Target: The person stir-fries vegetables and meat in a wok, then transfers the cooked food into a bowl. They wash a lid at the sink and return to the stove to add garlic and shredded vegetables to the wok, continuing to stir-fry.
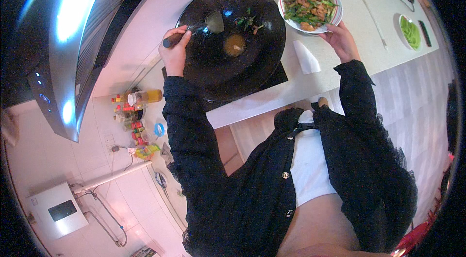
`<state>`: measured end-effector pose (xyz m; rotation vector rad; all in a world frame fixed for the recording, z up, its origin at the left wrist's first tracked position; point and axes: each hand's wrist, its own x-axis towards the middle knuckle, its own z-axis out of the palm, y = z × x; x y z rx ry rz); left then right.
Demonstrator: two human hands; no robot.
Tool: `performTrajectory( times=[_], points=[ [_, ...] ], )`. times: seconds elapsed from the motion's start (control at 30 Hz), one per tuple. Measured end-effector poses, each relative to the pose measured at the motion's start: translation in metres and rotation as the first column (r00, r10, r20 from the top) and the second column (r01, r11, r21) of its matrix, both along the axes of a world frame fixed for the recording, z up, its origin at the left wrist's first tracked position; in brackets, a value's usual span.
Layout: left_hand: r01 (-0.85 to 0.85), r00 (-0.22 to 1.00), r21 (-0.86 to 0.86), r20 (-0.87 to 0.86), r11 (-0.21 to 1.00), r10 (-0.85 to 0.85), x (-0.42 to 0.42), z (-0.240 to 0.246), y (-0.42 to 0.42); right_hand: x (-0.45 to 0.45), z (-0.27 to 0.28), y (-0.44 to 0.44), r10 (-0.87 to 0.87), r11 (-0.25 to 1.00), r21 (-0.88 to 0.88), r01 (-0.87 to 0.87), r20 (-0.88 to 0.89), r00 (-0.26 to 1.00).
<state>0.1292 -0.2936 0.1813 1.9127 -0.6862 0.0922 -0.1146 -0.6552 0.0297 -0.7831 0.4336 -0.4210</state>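
My left hand (pixel 174 47) is closed around the dark handle of a wok spatula (pixel 214 22), whose metal blade is in a large black wok (pixel 207 64). Brownish liquid pools at the wok's bottom, with scraps of green vegetable and other food beside it. My right hand (pixel 340 40) grips the near rim of a white plate with red lines (pixel 339 13), at the wok's right. Stir-fried meat, green stalks and red bits (pixel 309 5) are heaped on it. Whether the plate touches the counter cannot be told.
Right of the wok, the counter (pixel 360 49) bears a folded white paper or cloth (pixel 306 58), a thin pale stick (pixel 375 23), a bowl of green vegetable (pixel 410 33) and a black object (pixel 425 33). Bottles (pixel 145 97) stand to the left; a lit range hood (pixel 69 49) overhangs that side.
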Motion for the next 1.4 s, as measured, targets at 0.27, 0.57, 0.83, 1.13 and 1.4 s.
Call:
performTrajectory(
  times=[0.27,0.57,0.83,1.13,1.4],
  points=[
    [0.209,0.977,-0.010,-0.046,0.978,-0.209,-0.030,0.001,-0.017,-0.002,-0.001,-0.009,-0.021,1.000,-0.007,0.021,0.004,1.000],
    [-0.262,0.925,0.080,-0.262,0.962,0.274,0.012,0.025,0.037,-0.006,-0.005,-0.013,-0.019,1.000,0.013,0.019,-0.008,1.000],
    [-0.319,0.875,-0.075,-0.405,0.945,0.263,0.001,0.011,0.033,-0.013,-0.011,-0.021,-0.042,0.999,0.022,0.043,-0.014,0.999],
    [-0.380,0.754,-0.250,-0.641,0.890,0.142,0.039,-0.013,0.054,-0.014,-0.024,-0.027,-0.025,0.998,0.058,0.026,-0.020,0.999],
    [-0.460,0.683,-0.431,-0.731,0.776,-0.001,0.031,-0.059,0.080,-0.015,-0.028,-0.034,0.040,0.997,0.073,-0.041,0.014,0.999]
  ],
)
